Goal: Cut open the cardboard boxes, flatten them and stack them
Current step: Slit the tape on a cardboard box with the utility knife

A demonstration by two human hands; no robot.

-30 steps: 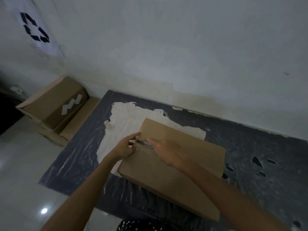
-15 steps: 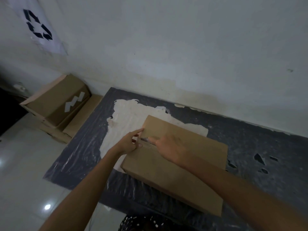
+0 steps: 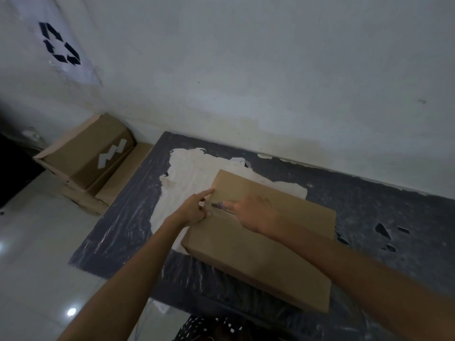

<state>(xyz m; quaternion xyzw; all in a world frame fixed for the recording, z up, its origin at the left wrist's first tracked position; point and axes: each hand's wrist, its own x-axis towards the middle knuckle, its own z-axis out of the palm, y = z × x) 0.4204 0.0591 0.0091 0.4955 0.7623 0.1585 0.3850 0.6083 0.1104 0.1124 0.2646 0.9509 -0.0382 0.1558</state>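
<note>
A closed brown cardboard box (image 3: 266, 244) lies on a dark plastic sheet (image 3: 128, 225) on the floor. My right hand (image 3: 253, 212) grips a small cutter (image 3: 218, 205), its blade at the box's top seam near the left end. My left hand (image 3: 194, 209) rests on the box's left edge, index finger straight and pressing on the top corner, other fingers curled. A second brown box (image 3: 86, 156) with white tape marks sits on flat cardboard pieces (image 3: 120, 173) by the wall at the left.
A white wall (image 3: 246, 82) rises just behind the sheet, with a recycling sign (image 3: 61, 45) at the upper left. Pale tiled floor (image 3: 37, 254) lies to the left. The sheet has a torn pale patch (image 3: 187, 173) behind the box.
The view has shifted slightly. My left index finger has straightened onto the box corner. The cutter stays at the left end of the seam.
</note>
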